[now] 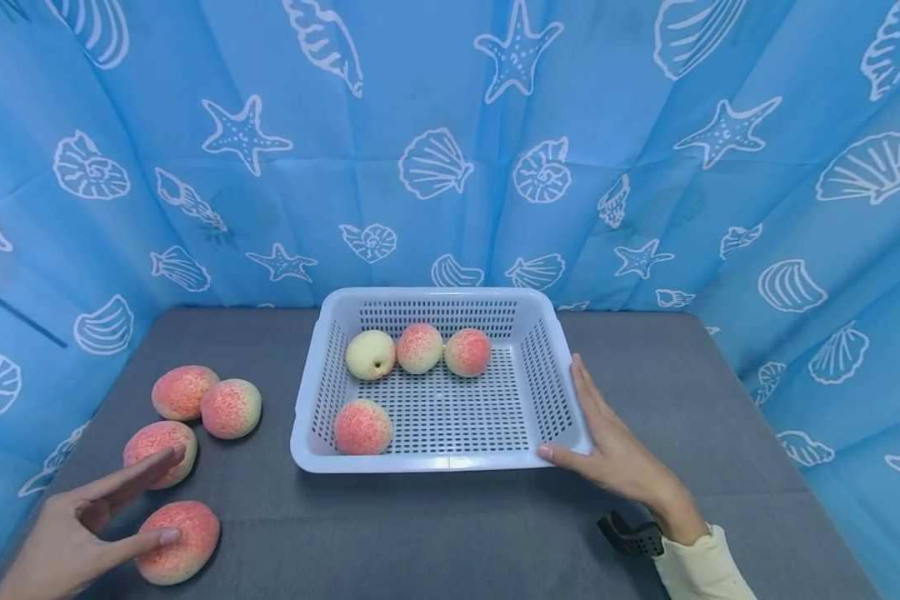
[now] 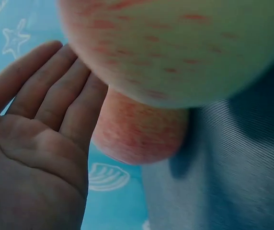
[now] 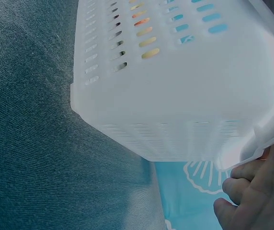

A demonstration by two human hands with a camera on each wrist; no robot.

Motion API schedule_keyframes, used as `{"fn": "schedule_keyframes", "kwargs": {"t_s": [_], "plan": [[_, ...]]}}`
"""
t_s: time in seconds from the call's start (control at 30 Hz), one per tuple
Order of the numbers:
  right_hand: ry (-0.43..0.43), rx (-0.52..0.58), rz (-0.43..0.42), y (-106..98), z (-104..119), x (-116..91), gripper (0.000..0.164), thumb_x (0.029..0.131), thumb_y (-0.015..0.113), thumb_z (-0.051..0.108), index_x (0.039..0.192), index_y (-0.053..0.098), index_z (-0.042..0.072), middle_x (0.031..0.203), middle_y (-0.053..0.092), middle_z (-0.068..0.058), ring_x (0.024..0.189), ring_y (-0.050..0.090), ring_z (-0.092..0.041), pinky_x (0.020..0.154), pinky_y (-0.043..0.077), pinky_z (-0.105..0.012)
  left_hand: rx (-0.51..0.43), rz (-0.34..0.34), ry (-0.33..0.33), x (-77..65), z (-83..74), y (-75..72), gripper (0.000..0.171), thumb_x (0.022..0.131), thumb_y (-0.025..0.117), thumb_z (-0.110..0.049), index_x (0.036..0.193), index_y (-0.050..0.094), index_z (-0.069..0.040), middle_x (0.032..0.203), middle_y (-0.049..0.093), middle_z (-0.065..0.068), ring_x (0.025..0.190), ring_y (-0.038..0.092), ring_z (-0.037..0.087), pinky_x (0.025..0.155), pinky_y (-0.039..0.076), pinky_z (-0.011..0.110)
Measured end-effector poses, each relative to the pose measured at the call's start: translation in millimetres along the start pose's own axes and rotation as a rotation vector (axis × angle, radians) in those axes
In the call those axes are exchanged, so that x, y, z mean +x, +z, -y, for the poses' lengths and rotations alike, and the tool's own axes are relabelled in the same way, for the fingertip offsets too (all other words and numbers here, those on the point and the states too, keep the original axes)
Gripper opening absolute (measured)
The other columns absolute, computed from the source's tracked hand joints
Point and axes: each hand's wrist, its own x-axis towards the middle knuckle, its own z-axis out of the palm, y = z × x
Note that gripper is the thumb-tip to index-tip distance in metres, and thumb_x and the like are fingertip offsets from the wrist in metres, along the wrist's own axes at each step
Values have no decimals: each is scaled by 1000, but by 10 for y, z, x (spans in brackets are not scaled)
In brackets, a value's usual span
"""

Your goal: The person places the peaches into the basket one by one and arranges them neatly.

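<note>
Evidently, the blue shell-printed curtain [image 1: 375,150] serves as a backdrop, hanging behind and beside the dark counter [image 1: 450,533]; the counter's cloth-like surface probably helps round things stay put. Centrally sits the perforated basket [image 1: 450,464], presumably within reach of both sides; the right hand [image 1: 611,446] grips its near right corner, thumb on the front rim and fingers along the outside of the right wall, most likely to steady it. Opposite, the left hand [image 1: 82,529] is spread, thumb well apart from the fingers and nothing grasped, a shape that suits a round thing. As for the fruit, the nearest peach [image 1: 191,542] lies on the counter by the left thumb, whose tip overlaps it from above; the straight fingers point over the next peach [image 1: 153,442], just beyond; whether the skin touches either one, I cannot tell. Farther back, a touching pair of peaches [image 1: 230,408] lies past the fingertips; four more, the basket peaches [image 1: 419,348], rest inside well away from that hand, three along the back and one at the front left.
</note>
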Motion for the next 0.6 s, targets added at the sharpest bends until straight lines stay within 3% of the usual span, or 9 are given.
{"fn": "schedule_keyframes", "kwargs": {"t_s": [0.13, 0.33, 0.47, 0.6], "plan": [[9, 0, -4, -2, 12, 2, 125, 84, 86, 33, 161, -13, 35, 169, -12, -2, 146, 26, -44, 108, 26, -71, -4, 48, -103, -52, 81, 38, 78, 88, 80, -14, 156, 42, -12, 142, 52, -26, 121, 48, -17, 92, 48, 14], [1, 1, -7, 5, 8, -4, 125, 84, 85, 33, 161, -13, 35, 169, -12, -3, 143, 32, -44, 107, 30, -70, 73, 135, -226, -60, 156, 123, 79, 88, 80, -33, 156, 42, -16, 145, 57, -4, 116, 45, -22, 91, 49, 19], [-5, -3, -7, 11, 2, -8, 124, 85, 85, 34, 161, -13, 34, 169, -11, -6, 138, 40, -44, 103, 38, -67, 98, 162, -274, -54, 174, 153, 80, 87, 81, -36, 155, 44, -15, 145, 57, 9, 112, 43, -24, 88, 51, 22], [-3, -7, -7, 14, 7, -11, 123, 85, 84, 35, 161, -12, 34, 169, -12, -6, 139, 38, -44, 104, 36, -67, 80, 191, -302, -58, 187, 150, 83, 86, 83, -34, 155, 43, -14, 147, 54, 14, 111, 41, -25, 86, 54, 24]]}}
